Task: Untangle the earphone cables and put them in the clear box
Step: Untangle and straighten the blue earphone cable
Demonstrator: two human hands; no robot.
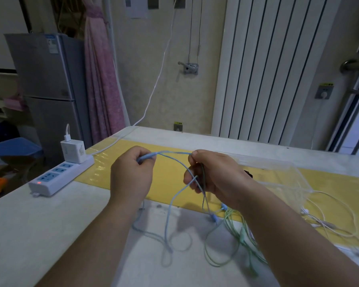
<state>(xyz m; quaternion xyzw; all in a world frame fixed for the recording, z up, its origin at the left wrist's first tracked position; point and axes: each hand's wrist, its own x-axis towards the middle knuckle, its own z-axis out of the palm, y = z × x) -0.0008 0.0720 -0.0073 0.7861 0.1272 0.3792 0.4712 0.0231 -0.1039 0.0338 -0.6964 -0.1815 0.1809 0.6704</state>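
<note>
Nearest, at 6 o'clock under the hands: slack of the blue earphone cable (169, 216) and the green earphone cable (241, 235) is lying in loose loops on the white table (50, 224), blue toward 7, green toward 5, both rising to cross at the right hand. Left hand (131, 175), at 10 o'clock of the tangle: fingers are curling round a bunched length of blue cable. Right hand (214, 175), at 2 o'clock: thumb and fingers are pinching blue and green strands together, a blue span running between the two hands. Handling, as judged: the cables are looking thin, light and limp, likely catching at buds and inline bumps; taking hold near a bud or plug end and feeding it back through the crossing is seeming safer than tugging mid-span. White earphone cable (327, 224) is lying apart at 4 o'clock. Clear box (278, 177) is sitting at 3 o'clock on the yellow mat (97, 172), just beyond the right wrist. Power strip (58, 177) is crowding the table's left edge at 9 o'clock. Room for spreading strands is lying at 8 o'clock; the far edge is running at 12, a radiator (267, 69) standing behind.
</note>
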